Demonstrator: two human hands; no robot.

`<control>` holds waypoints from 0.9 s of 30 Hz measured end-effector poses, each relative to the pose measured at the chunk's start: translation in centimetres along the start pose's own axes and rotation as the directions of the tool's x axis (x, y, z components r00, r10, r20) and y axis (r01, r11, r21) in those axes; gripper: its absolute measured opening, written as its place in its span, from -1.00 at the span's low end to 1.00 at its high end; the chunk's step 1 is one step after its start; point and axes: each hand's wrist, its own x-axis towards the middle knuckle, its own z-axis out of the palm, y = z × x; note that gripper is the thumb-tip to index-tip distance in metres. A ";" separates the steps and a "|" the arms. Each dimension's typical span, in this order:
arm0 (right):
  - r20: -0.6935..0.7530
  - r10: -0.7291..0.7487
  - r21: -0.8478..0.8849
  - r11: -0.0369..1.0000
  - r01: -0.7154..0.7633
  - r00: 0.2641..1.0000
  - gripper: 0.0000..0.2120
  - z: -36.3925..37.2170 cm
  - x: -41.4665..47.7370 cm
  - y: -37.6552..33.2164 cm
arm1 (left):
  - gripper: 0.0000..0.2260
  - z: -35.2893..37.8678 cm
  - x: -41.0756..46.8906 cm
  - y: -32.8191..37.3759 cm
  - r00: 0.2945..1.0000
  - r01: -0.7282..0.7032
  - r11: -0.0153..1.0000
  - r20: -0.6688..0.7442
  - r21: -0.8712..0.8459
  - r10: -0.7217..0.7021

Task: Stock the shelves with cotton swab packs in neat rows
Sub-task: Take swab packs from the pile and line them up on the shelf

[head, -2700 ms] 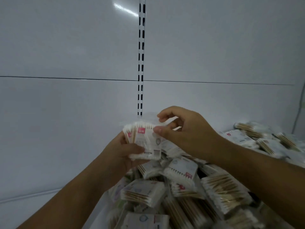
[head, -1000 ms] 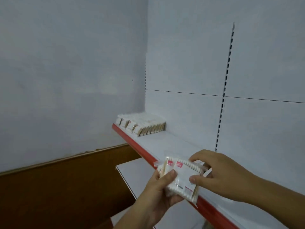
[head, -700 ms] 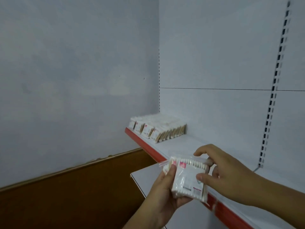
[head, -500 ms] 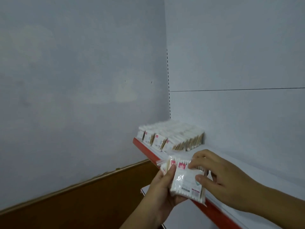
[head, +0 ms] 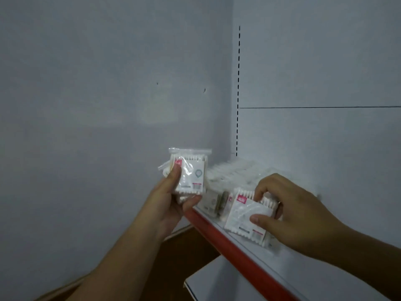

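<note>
– Red-edged shelf [head: 227, 242]: how much of it have you stocked?
– One block of packs [head: 236, 174] stands upright at its far left end, against the back panel [head: 314, 137]. White surface shows along the stretch nearer you, so most of the length seems left to fill.
– And the packs you carry?
– Your right hand [head: 297, 216] holds a swab pack [head: 247, 216] tilted over the shelf, just beside that block, thumb and fingers [head: 260, 220] pinching its edges. Your left hand [head: 167, 205] grips a spare stack [head: 191, 174] off the shelf's front edge, fingers curled round it.
</note>
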 end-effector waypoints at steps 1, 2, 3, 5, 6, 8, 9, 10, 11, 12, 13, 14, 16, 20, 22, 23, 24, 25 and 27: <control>-0.004 0.004 -0.054 0.999 -0.004 1.000 -0.73 1.4 1.4 -0.2 | -0.59 -1.0 1.8 0.7 1.000 -0.004 1.000 0.012 -0.021 0.004; 0.006 0.000 -0.116 0.993 0.001 1.000 -0.73 2.9 2.7 -0.5 | -0.58 -1.9 3.5 1.2 1.000 0.004 0.999 0.031 -0.036 -0.003; 0.024 -0.007 -0.190 0.982 0.012 1.000 -0.73 4.4 3.9 -0.7 | -0.57 -2.9 5.1 1.5 0.998 0.020 0.999 0.060 -0.040 -0.017; 0.040 0.007 -0.324 0.946 0.006 0.999 -0.73 7.2 6.2 -0.8 | -0.57 -5.0 8.2 1.8 0.988 0.067 0.997 0.144 -0.033 -0.062; 0.037 0.039 -0.361 0.932 -0.024 0.999 -0.72 8.3 7.4 -0.8 | -0.60 -6.1 9.6 1.9 0.979 0.088 0.996 0.189 -0.032 -0.081; 0.018 0.128 -0.396 0.911 -0.111 0.992 -0.71 10.4 9.3 -0.7 | -0.66 -8.1 12.4 1.8 0.955 0.134 0.990 0.272 -0.042 -0.118; 0.016 0.172 -0.418 0.896 -0.149 0.985 -0.71 11.3 10.0 -0.6 | -0.66 -9.0 13.6 1.7 0.942 0.159 0.986 0.306 -0.045 -0.138; 0.011 0.201 -0.442 0.879 -0.175 0.980 -0.72 12.2 10.6 -0.5 | -0.65 -9.6 14.7 1.5 0.928 0.184 0.982 0.336 -0.037 -0.161; -0.002 0.221 -0.469 0.861 -0.196 0.975 -0.73 12.9 10.9 -0.5 | -0.63 -10.1 15.6 1.2 0.912 0.210 0.978 0.363 -0.018 -0.189; -0.019 0.232 -0.496 0.843 -0.210 0.973 -0.72 13.4 11.0 -0.7 | -0.60 -10.4 16.4 0.7 0.894 0.235 0.972 0.390 0.009 -0.220; -0.027 0.232 -0.532 0.821 -0.210 0.972 -0.66 13.8 11.1 -0.8 | -0.57 -10.6 16.9 0.2 0.876 0.262 0.965 0.412 0.025 -0.249; -0.022 0.220 -0.573 0.796 -0.193 0.975 -0.57 14.0 11.1 -1.0 | -0.57 -10.7 17.3 -0.5 0.860 0.293 0.956 0.430 0.025 -0.275; -0.031 0.188 -0.639 0.752 -0.164 0.982 -0.47 14.5 11.1 -1.2 | -0.66 -10.9 17.8 -1.8 0.834 0.349 0.937 0.458 -0.005 -0.308; -0.058 0.182 -0.672 0.720 -0.173 0.982 -0.47 15.5 11.4 -1.2 | -0.68 -11.4 18.5 -3.5 0.788 0.443 0.895 0.500 -0.056 -0.359; -0.057 0.200 -0.670 0.719 -0.187 0.978 -0.48 15.8 11.2 -1.2 | -0.64 -11.7 19.0 -3.8 0.769 0.470 0.880 0.522 -0.070 -0.369; -0.055 0.214 -0.673 0.713 -0.194 0.975 -0.49 15.7 11.1 -1.2 | -0.64 -11.7 19.3 -4.0 0.765 0.473 0.878 0.529 -0.076 -0.367; -0.056 0.223 -0.679 0.706 -0.201 0.973 -0.49 15.7 11.1 -1.1 | -0.65 -11.8 19.5 -4.0 0.762 0.477 0.875 0.534 -0.080 -0.366; -0.059 0.225 -0.685 0.699 -0.203 0.973 -0.50 15.6 11.1 -0.9 | -0.63 -11.8 19.7 -4.1 0.759 0.480 0.873 0.538 -0.083 -0.366; -0.061 0.222 -0.695 0.690 -0.201 0.973 -0.51 15.5 11.5 -0.5 | -0.58 -11.8 19.9 -4.3 0.757 0.486 0.869 0.540 -0.090 -0.368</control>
